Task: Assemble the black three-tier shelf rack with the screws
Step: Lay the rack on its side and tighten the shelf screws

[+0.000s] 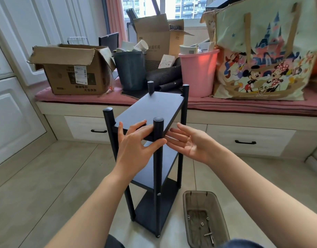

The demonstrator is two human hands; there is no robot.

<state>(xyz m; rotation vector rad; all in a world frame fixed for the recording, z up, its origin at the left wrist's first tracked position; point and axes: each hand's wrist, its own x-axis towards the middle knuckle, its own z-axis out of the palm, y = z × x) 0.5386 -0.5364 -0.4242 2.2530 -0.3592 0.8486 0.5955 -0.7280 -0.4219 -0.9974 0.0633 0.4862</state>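
Observation:
The black three-tier shelf rack stands upright on the tiled floor in the middle of the view, its four round posts rising above the top board. My left hand is spread open against the near edge of the top board, fingers beside the near right post. My right hand hovers palm-up just right of that post, fingers apart and holding nothing. A silver screw head shows low on the near post. A brown plastic tray at the lower right holds several small washers and a metal tool.
A window bench with a pink cushion runs behind the rack, loaded with a cardboard box, a dark bin, a pink bucket and a large cartoon tote bag. White drawers sit under it.

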